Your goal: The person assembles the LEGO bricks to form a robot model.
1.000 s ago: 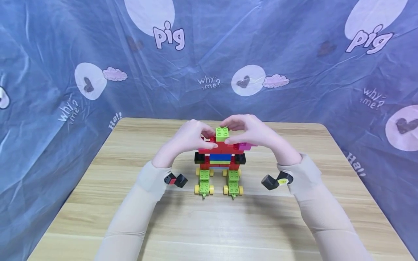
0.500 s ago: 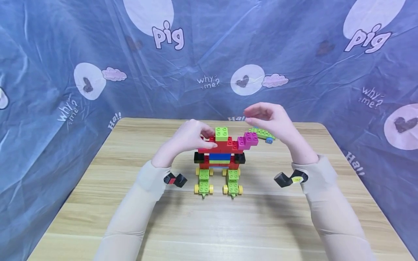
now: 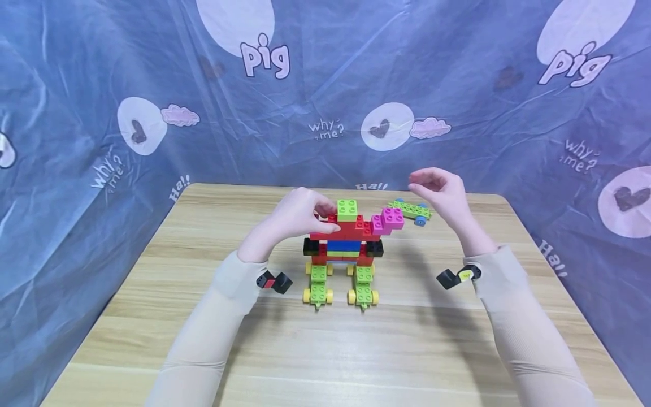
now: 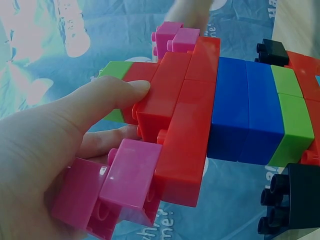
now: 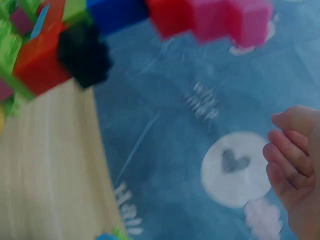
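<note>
A building-block figure [image 3: 351, 232] stands upright mid-table on two green wheeled bases [image 3: 318, 274] with yellow wheels. Red bricks form its upper part, with a lime brick [image 3: 347, 210] on top and a stepped pink arm [image 3: 393, 217] to the right. My left hand [image 3: 297, 212] grips its upper left side; in the left wrist view the thumb [image 4: 137, 89] presses a red brick [image 4: 165, 95], with pink bricks [image 4: 132, 170] beneath the palm. Raised to the right, my right hand [image 3: 441, 189] holds nothing, its fingers loosely bent, apart from the figure.
Behind the figure to the right, a green wheeled base [image 3: 413, 211] with blue wheels lies on the wooden table [image 3: 203, 282]. A blue printed cloth [image 3: 315, 85] hangs around the back and sides.
My right hand has left the lime brick and moved off to the right, uncovering the pink arm and the blue-wheeled base. The left hand keeps its grip.
</note>
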`<state>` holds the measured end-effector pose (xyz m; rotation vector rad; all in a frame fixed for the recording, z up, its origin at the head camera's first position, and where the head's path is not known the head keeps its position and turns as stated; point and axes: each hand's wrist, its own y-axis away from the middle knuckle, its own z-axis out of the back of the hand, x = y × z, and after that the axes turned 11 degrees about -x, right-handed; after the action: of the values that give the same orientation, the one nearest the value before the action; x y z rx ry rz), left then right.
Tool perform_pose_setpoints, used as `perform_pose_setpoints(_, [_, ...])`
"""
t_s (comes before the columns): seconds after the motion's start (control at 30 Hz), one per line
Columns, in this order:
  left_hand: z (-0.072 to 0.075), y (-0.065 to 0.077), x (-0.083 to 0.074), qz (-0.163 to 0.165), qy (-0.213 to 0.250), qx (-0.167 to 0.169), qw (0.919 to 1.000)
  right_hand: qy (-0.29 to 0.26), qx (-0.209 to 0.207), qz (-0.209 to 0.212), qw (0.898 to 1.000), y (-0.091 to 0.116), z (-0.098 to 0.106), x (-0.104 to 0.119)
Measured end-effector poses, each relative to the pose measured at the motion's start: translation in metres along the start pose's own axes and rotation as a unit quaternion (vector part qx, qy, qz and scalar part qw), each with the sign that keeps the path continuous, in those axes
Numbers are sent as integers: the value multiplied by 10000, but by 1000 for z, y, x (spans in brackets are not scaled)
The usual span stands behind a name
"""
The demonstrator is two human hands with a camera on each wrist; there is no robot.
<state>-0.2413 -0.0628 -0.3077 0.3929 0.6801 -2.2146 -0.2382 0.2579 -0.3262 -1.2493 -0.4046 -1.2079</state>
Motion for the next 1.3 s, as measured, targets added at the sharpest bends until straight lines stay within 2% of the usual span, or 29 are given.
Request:
perform_pose_setpoints(0.23, [0,0,0,-13,-42,6,10000,108,62,-289,9995,6,-1,-19])
perform_pose_setpoints(0.47, [0,0,-1,-86,-111,11,9999,524,58,-578,9969,2,0,-83])
perform_pose_setpoints(0.63, [0,1,-2,-100,-114,-3,9999,951,43,-721,9928,3,-1,-113])
perform_pose_setpoints(0.9, [-1,1,-2,-112,-166,13,9998,1191,446,-1063,9862,5,1,-139])
perform_pose_setpoints(1.3, [1,0,-3,-149,-9,39,9999,1456,961,-1082,9787,-3,7,-164])
